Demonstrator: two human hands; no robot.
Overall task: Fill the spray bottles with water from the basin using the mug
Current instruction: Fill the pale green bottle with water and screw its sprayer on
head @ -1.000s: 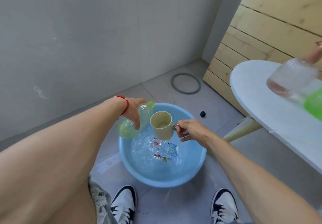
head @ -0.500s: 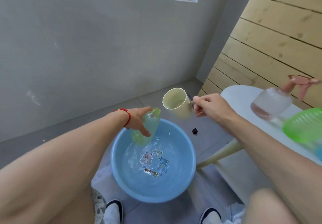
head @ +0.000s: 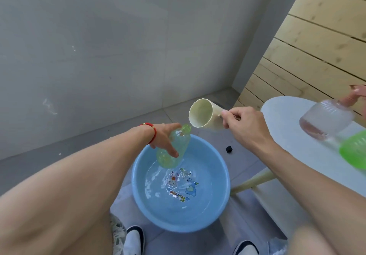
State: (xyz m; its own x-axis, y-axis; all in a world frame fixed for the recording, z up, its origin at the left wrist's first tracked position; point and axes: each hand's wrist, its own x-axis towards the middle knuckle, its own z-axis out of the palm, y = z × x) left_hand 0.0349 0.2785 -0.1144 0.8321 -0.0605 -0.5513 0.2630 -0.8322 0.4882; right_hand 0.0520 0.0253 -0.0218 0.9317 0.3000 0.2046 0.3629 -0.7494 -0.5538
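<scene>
My left hand (head: 164, 137) grips a clear green bottle (head: 179, 142) with no spray head, tilted with its open neck up and to the right, over the far rim of the blue basin (head: 138, 191). The basin stands on the floor and holds shallow water over a cartoon print. My right hand (head: 237, 122) holds the cream mug (head: 202, 114) by its handle. The mug is tipped on its side, its lip just above the bottle's neck. A pink spray bottle (head: 326, 119) and a green bottle (head: 354, 149) stand on the white table.
The round white table (head: 293, 155) stands at the right on pale wooden legs, against a wooden plank wall. A small black piece (head: 229, 148) lies on the grey floor behind the basin. My two shoes show at the bottom edge, close to the basin.
My right hand lifted the mug out of the basin and tipped it on its side above the bottle's neck. My left hand kept hold of the green bottle. The view tilted upward.
</scene>
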